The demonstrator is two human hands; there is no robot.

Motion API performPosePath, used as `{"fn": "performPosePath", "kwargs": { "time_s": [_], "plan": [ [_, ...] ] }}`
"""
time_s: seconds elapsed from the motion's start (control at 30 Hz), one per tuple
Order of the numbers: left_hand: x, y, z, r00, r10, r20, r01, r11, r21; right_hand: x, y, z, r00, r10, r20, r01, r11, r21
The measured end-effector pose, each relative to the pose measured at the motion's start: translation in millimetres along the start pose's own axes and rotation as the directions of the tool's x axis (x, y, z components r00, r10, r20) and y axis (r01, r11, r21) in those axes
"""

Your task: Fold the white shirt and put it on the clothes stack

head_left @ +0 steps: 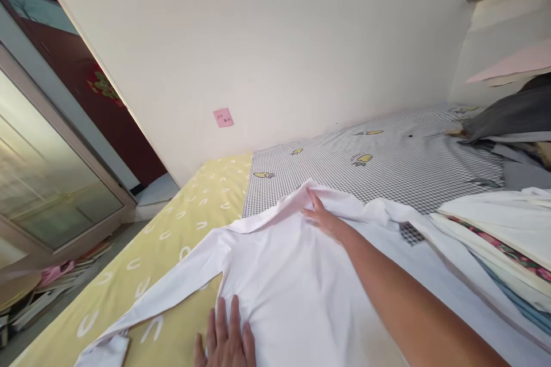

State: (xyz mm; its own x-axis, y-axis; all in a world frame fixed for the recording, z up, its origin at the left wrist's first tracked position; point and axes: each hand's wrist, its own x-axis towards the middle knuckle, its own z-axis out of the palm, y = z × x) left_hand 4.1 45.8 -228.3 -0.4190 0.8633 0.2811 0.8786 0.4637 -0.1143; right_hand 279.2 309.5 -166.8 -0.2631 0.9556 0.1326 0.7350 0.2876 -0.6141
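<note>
A white long-sleeved shirt (pixel 284 275) lies spread on the bed, with its upper edge raised in a soft fold and one sleeve reaching down to the lower left. My left hand (pixel 228 338) rests flat, fingers spread, over the shirt's left side edge and the yellow sheet. Farther up, my right hand (pixel 322 217) reaches across the shirt to its upper edge. Its fingers are apart and touch the cloth just under that fold; no grip on the fabric shows. My right forearm covers part of the shirt's right side.
The bed cover is yellow (pixel 185 229) on the left and black-and-white checked (pixel 336 155) behind. Folded clothes (pixel 503 241) are stacked at the right, with a dark grey garment (pixel 508 112) beyond. A wall (pixel 301 51) with a pink note (pixel 223 117) stands behind the bed.
</note>
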Motion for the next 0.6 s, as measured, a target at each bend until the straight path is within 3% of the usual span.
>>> {"fn": "performPosePath", "kwargs": {
  "time_s": [0.13,0.33,0.47,0.6],
  "plan": [
    [-3.2,4.4,-6.5,0.999,-0.004,-0.033,0.003,1.000,-0.021,2.9,-8.6,13.6,0.991,0.050,0.125,-0.029,0.986,-0.167],
    [2.9,-2.1,1.6,0.998,0.006,0.065,-0.003,0.999,-0.054,-24.6,-20.2,31.6,0.991,0.092,0.095,-0.060,0.955,-0.292],
    [2.1,1.4,-7.3,0.997,0.032,0.076,-0.028,0.998,-0.052,-56.9,-20.6,32.3,0.996,0.073,0.060,-0.045,0.922,-0.384],
    [-3.8,9.7,-26.4,0.998,0.041,0.041,-0.040,0.998,-0.039,-107.3,-16.8,28.5,0.998,0.035,0.058,-0.006,0.900,-0.436]
  ]
}}
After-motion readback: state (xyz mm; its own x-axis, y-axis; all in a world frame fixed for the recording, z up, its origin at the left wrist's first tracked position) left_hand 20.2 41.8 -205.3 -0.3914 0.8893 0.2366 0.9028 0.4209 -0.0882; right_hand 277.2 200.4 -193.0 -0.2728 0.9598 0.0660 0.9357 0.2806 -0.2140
